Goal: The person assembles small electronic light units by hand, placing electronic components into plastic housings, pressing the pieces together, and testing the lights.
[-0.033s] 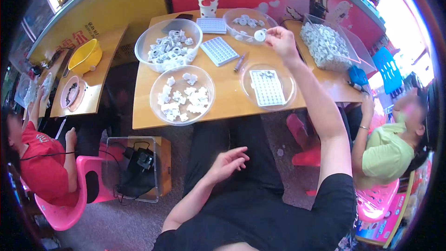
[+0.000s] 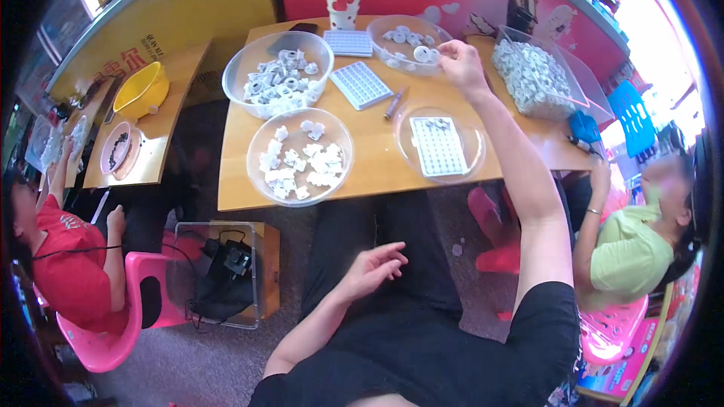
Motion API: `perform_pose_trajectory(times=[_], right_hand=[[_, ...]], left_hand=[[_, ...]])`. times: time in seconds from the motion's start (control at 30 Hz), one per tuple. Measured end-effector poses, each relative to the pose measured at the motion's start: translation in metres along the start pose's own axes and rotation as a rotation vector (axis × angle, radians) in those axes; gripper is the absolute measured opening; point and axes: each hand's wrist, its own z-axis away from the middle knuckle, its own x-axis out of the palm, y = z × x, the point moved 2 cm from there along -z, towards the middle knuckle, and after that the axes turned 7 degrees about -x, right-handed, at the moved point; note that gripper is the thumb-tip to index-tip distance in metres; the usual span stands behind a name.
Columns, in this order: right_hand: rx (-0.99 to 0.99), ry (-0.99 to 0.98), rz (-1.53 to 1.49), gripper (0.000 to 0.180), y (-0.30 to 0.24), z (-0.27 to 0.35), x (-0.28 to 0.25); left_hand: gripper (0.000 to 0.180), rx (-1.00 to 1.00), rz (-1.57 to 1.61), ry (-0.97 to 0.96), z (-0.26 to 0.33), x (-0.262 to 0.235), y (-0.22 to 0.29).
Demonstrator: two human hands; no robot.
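My right hand [image 2: 461, 68] reaches over the right rim of a clear shallow bowl [image 2: 377, 39] at the far side of the table. Its fingertips pinch a small round white plastic piece [image 2: 423, 54]. More white round pieces [image 2: 406, 34] lie in that bowl. Over my lap, my left hand [image 2: 375, 267] hangs with fingers loosely apart and nothing in it. Nearer on the right, a white gridded tray [image 2: 442, 152] with a few small grey-white pieces at its top end sits on a clear round lid or dish [image 2: 403, 154].
A large clear bowl [image 2: 235, 68] of grey-white pieces and a smaller bowl [image 2: 343, 173] of white pieces stand left. Nearby are another gridded tray [image 2: 360, 84], a pen-like stick [image 2: 394, 103], a dotted tumbler [image 2: 343, 0] and a full clear bin [image 2: 554, 98]. Co-workers sit on both sides.
The whole view has shifted slightly. My right hand, still pinching the round white piece, has moved a little toward the far side. My left hand keeps its place over my lap.
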Motion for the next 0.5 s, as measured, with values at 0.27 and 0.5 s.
perform_pose_trajectory(times=[0.27,0.5], right_hand=[[-0.391,-0.369,-0.01,0.014,-0.092,-0.006,0.099],[-0.446,-0.748,0.19,0.02,-0.117,-0.051,0.226]], left_hand=[[0.035,0.033,-0.024,-0.01,-0.007,-0.001,-0.006],[0.034,0.114,-0.061,-0.047,-0.013,-0.001,-0.004]])
